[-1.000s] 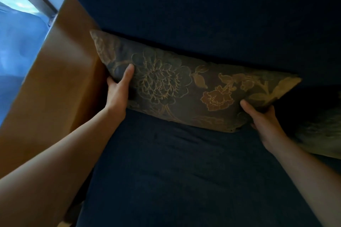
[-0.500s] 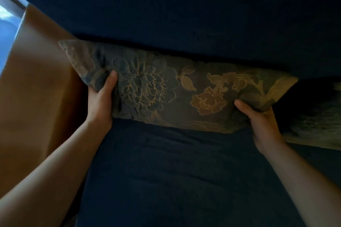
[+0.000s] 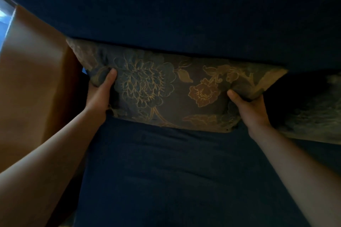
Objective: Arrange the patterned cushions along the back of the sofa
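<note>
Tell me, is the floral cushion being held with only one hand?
No, the left hand grips the floral cushion near its left end and the right hand grips its right end.

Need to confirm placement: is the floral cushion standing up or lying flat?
Standing: floral cushion leans face-out against the sofa back, lower edge on the seat.

Open seat in front of the floral cushion [image 3: 177, 88]
Wooden armrest [image 3: 35, 83] blocks left of it, second cushion [image 3: 313, 114] crowds right, sofa back [image 3: 184, 14] behind

cushion [image 3: 177, 90] on seat [image 3: 175, 180], against backrest [image 3: 184, 14] | second cushion [image 3: 313, 112] right | armrest [image 3: 33, 88] left
</note>
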